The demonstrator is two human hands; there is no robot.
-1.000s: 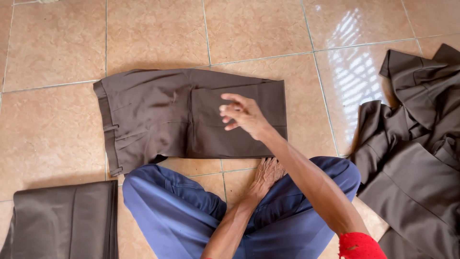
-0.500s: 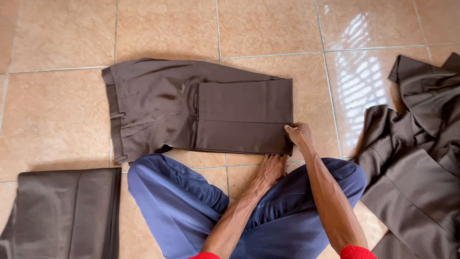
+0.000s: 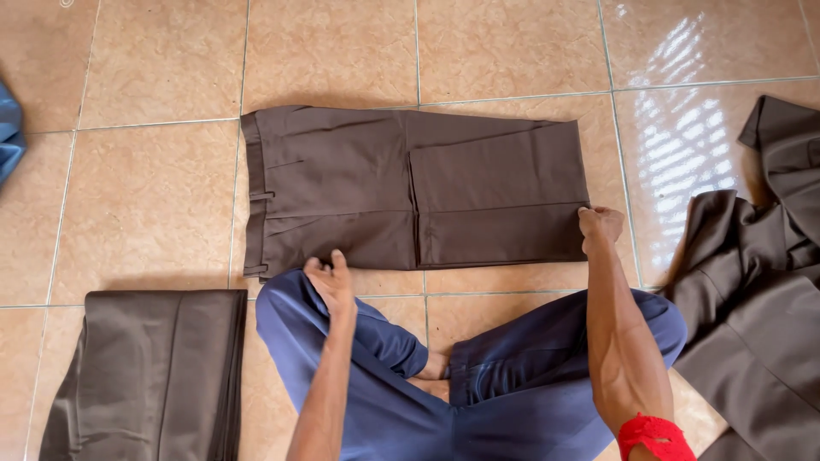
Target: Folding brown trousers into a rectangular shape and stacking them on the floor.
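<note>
Brown trousers [image 3: 359,188] lie flat on the tiled floor in front of me, waistband to the left, legs folded back over themselves. My right hand [image 3: 600,226] pinches the folded right edge of the trousers. My left hand [image 3: 329,280] rests at the near edge of the trousers beside the waistband, fingers curled on the cloth. I sit cross-legged in blue trousers [image 3: 478,376], with a bare foot showing between my knees.
A folded brown garment stack [image 3: 145,376] lies at the lower left. A loose heap of brown garments [image 3: 752,282] sits on the right. A bit of blue cloth [image 3: 8,137] shows at the left edge. Tan floor tiles [image 3: 128,196] surround everything.
My right hand moved from the middle of the folded legs to their right edge. My left hand left my foot and reached up to the near edge by the waistband.
</note>
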